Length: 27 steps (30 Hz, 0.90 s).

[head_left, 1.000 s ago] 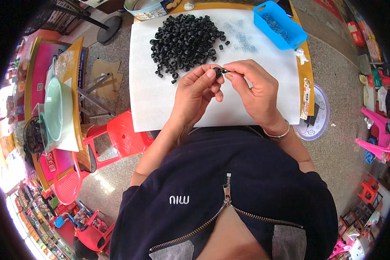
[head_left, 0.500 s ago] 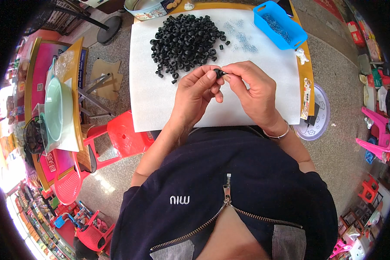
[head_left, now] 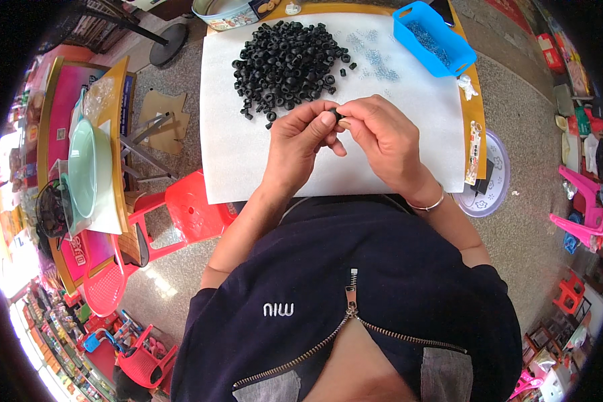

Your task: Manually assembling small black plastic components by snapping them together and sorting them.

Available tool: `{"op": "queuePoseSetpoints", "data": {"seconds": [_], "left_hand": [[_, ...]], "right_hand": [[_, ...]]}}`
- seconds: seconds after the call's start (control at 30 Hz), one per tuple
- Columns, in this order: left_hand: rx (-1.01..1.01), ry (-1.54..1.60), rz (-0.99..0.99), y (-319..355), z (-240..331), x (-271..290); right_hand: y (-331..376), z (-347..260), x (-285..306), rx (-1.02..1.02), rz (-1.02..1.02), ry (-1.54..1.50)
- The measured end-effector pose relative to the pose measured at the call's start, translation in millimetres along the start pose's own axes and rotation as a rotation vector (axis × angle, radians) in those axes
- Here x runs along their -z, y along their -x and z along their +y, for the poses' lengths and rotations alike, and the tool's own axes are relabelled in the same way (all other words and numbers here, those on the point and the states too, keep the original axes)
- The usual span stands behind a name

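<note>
My left hand point(head_left: 300, 137) pinches a small black rounded part point(head_left: 334, 114) between thumb and forefinger. The thumb and forefinger of my right hand point(head_left: 390, 137) close on the same part from its right side; anything smaller between those fingertips is hidden. Both hands are just above the white sheet, near its middle. Beyond them lies a heap of small black hollow parts point(head_left: 285, 63), with a few loose ones along its edges. Tiny silvery-blue pieces point(head_left: 380, 67), too small to make out clearly, are scattered right of the heap.
A blue plastic basket point(head_left: 419, 17) holding more tiny pieces stands at the far right of the white sheet point(head_left: 248, 161). A round tin point(head_left: 224, 17) is at the far left. A red stool point(head_left: 194, 208) sits left of the table, and a lilac round tray point(head_left: 496, 191) right of it.
My right hand has shifted slightly left, closer to my left fingers, and the black part is now more covered by the fingertips. The heap and basket look the same.
</note>
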<state>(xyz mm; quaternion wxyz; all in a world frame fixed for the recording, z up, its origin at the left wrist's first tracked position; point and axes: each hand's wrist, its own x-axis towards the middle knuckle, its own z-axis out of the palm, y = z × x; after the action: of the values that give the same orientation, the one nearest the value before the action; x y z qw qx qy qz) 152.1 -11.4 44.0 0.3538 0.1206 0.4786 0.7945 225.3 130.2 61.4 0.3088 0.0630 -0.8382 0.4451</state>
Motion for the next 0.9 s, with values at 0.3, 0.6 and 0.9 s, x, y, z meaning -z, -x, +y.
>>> {"op": "queuePoseSetpoints", "data": {"seconds": [0.3, 0.6, 0.9], "left_hand": [[0.082, -0.132, 0.011, -1, -16, 11], [0.438, -0.164, -0.274, -11, -7, 40], [0.37, 0.05, -0.103, -9, -12, 23]], "right_hand": [[11, 32, -12, 0.155, -0.067, 0.142], [24, 35, -15, 0.086, -0.186, 0.074], [24, 31, -29, -0.489, -0.114, -0.499]]}}
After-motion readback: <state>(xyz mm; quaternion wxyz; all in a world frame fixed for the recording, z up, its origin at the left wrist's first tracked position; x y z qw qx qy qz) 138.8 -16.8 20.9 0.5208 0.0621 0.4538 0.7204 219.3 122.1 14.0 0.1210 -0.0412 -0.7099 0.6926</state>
